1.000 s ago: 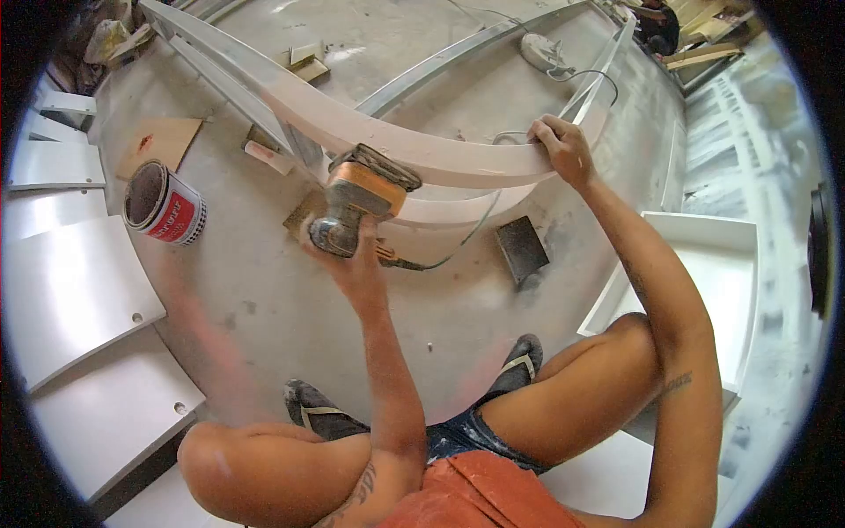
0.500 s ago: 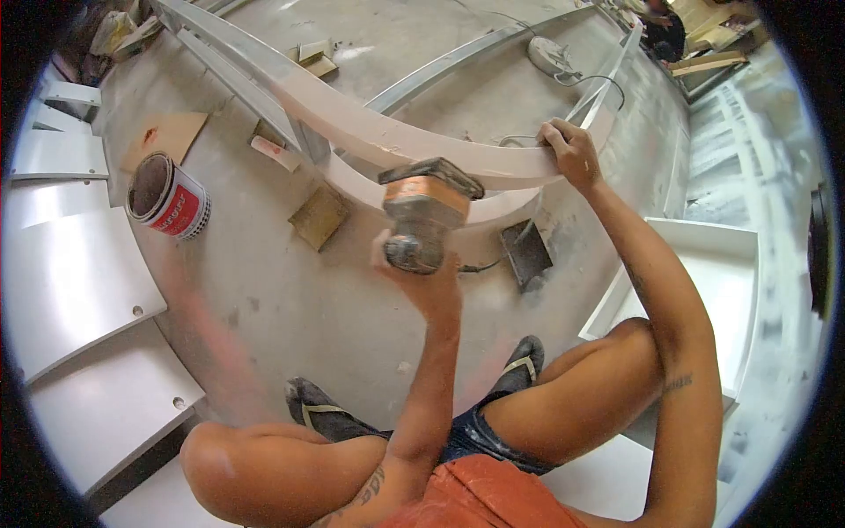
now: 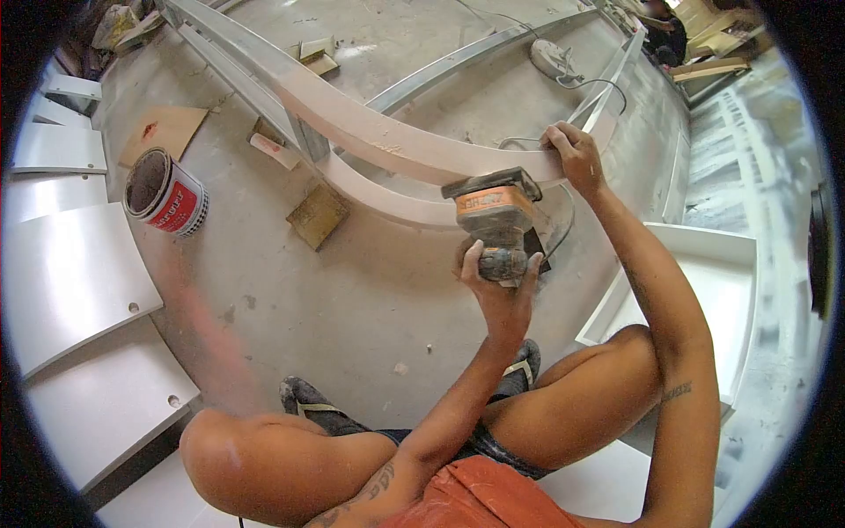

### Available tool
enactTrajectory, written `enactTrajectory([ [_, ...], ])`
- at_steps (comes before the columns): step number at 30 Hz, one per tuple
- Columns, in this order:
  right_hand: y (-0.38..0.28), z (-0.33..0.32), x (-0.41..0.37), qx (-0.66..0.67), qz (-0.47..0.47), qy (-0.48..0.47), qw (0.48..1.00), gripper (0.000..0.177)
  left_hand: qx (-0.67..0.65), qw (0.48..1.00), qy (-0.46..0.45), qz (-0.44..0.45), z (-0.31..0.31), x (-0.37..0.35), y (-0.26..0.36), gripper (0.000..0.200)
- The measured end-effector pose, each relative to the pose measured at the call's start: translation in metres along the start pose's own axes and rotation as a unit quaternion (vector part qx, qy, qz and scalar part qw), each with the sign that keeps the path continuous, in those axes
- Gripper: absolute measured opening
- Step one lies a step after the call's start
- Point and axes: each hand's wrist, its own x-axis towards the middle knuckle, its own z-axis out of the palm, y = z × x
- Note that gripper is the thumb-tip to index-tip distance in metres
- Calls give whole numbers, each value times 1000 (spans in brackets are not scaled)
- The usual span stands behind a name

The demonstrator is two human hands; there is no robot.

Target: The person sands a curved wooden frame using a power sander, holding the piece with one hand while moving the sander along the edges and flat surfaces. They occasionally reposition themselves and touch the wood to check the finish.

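My left hand (image 3: 500, 295) is wrapped round the body of an orange and black power sander (image 3: 495, 211). The sander's dark pad lies against the front face of a curved, pale-coated beam (image 3: 387, 151), near its right part. On that beam's right end, my right hand (image 3: 574, 157) grips the top edge with bent fingers. Below it runs a second curved rail (image 3: 378, 201) of the same frame. Partly hidden behind the sander is a dark block on the floor, with a cable rising beside it.
An open paint can (image 3: 167, 194) stands at left near a cardboard piece (image 3: 163, 136). A brown block (image 3: 318, 216) lies on the floor. White curved panels (image 3: 79, 286) line the left side; a white tray (image 3: 748, 264) is at right. Another person (image 3: 664, 35) sits far back.
My left hand has moved the sander to the right along the curved beam, towards my right hand. My right hand has stayed at the beam's end.
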Motion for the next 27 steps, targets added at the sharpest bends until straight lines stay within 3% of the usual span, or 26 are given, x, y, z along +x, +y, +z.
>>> enactTrajectory([
  [3, 4, -1, 1, 29, 3, 9, 1000, 35, 49, 999, 20, -8, -13, 11, -4, 98],
  [9, 4, 0, 0, 24, -9, 0, 1000, 33, -15, 995, 93, -28, -62, 62, -12, 92],
  [11, 10, 1, 0, -30, -93, 2, 995, 32, 6, 993, 114, -43, -79, 79, -13, 92],
  [14, 3, -1, 0, 12, -7, -9, 1000, 32, -30, 990, 118, -67, -98, 106, -9, 88],
  [22, 3, 4, 2, 6, 1, 6, 1000, 34, 29, 993, 90, -63, -149, 174, -2, 76],
  [27, 5, 5, 2, -18, 3, 2, 1000, 34, 55, 991, 102, -59, -144, 167, -5, 76],
])
